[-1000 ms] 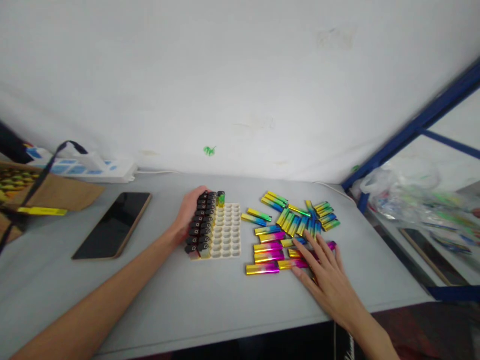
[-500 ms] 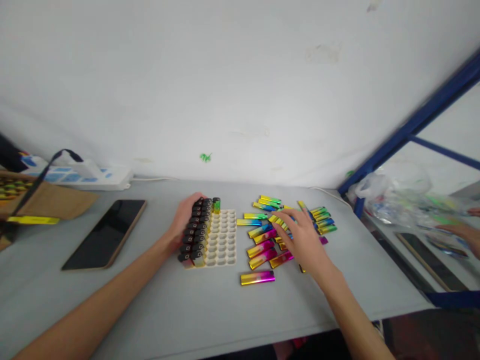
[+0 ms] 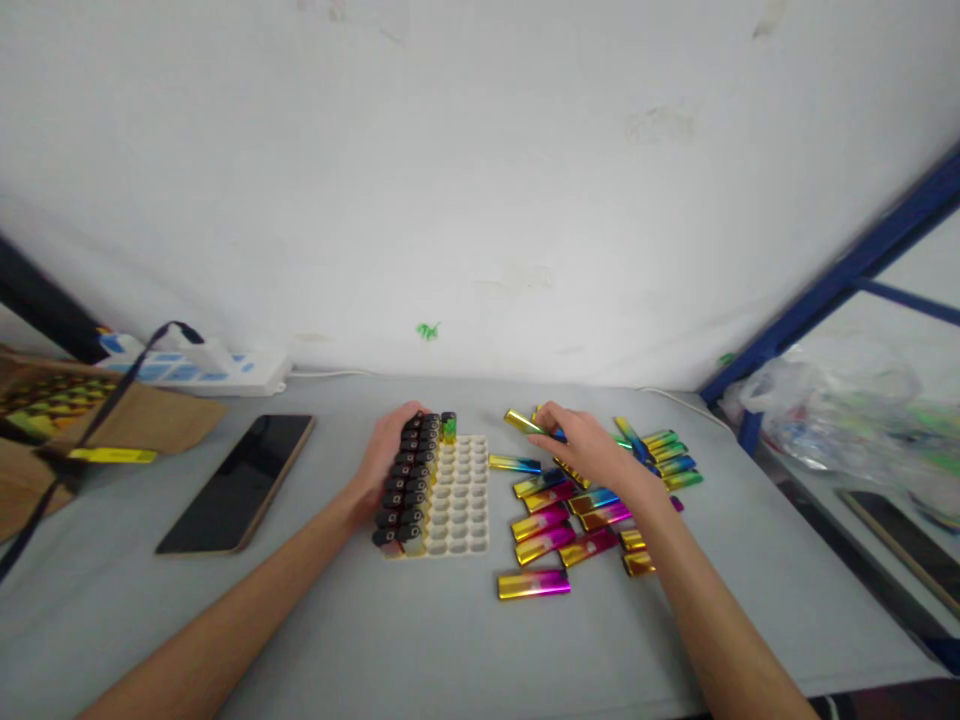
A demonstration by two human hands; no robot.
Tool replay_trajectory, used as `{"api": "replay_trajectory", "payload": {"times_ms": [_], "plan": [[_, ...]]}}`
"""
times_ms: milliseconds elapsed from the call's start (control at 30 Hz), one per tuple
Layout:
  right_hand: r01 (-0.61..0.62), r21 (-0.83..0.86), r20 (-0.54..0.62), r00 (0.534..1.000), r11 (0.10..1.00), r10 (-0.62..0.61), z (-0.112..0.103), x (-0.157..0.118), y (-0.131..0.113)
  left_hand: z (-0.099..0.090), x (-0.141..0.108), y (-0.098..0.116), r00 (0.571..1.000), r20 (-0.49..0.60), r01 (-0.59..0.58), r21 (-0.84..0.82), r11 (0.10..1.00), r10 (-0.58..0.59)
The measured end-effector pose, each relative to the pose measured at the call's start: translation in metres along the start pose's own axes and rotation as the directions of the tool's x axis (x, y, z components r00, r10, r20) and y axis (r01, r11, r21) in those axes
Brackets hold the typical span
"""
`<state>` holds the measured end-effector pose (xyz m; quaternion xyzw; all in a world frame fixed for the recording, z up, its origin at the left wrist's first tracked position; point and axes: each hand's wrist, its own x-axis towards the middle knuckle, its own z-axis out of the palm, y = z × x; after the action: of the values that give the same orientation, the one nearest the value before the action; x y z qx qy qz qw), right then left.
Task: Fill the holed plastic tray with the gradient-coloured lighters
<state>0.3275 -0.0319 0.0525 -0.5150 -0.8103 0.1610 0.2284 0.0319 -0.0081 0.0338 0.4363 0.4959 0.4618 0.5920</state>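
A: Start with the piece in hand. Where is it?
B: A shiny case [image 3: 521, 421], gold at its left end, raised at the far side of the loose pile. The right hand [image 3: 541, 428] has it pinched between thumb and fingers, gold end pointing left toward the tray.

A: And the pile?
B: Loose cases [image 3: 545, 543] lying flat beneath and around that hand. Gold running to magenta on the near side; yellow, green and blue farther back. One gold-and-magenta piece sits nearest the bench edge, slightly apart.

A: The tray?
B: White tray [image 3: 459, 495], left of the pile, with pale round cups showing on its right part. Black-topped lighters [image 3: 407, 487] stand upright in two lines along its left side. One green lighter [image 3: 448, 428] stands at the far end of the next line.

A: Left hand?
B: Left hand [image 3: 384, 452] is against the tray's left side, beside the lighters. Fingers mostly hidden behind them; cannot tell how tightly they close.

A: Farther out?
B: Grey bench [image 3: 360, 640] under everything. Dark phone [image 3: 236, 485] lying left of the left forearm. Beyond it, an open cardboard box [image 3: 169, 418] and a white power strip [image 3: 202, 372] near the wall. Far right: blue frame [image 3: 799, 325], with clear plastic bags [image 3: 832, 410] seen past it.
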Motion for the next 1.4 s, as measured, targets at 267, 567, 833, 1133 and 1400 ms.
{"api": "replay_trajectory", "payload": {"times_ms": [267, 567, 833, 1133, 1400], "plan": [[-0.055, 0.716, -0.209, 0.934, 0.696, 0.289, 0.030, -0.003, -0.021, 0.001, -0.001, 0.001, 0.998, -0.060, -0.001, 0.020, 1.000, 0.003], [-0.066, 0.979, 0.005, 0.953, 0.191, 0.302, 0.042, -0.004, -0.055, 0.000, -0.005, 0.007, 0.991, -0.078, -0.092, 0.159, 0.983, 0.106], [-0.108, 0.984, 0.041, 0.911, 0.141, 0.411, 0.046, -0.005, -0.066, 0.000, -0.003, 0.007, 0.993, -0.089, -0.062, 0.167, 0.984, 0.078], [-0.178, 0.875, -0.069, 0.875, 0.450, 0.480, 0.054, -0.011, -0.065, -0.003, 0.000, 0.001, 0.996, -0.071, -0.048, 0.124, 0.991, 0.057], [-0.180, 0.851, -0.069, 0.893, 0.493, 0.444, 0.057, -0.013, -0.062, -0.004, 0.001, -0.001, 0.996, -0.072, -0.040, 0.095, 0.995, 0.047]]}}
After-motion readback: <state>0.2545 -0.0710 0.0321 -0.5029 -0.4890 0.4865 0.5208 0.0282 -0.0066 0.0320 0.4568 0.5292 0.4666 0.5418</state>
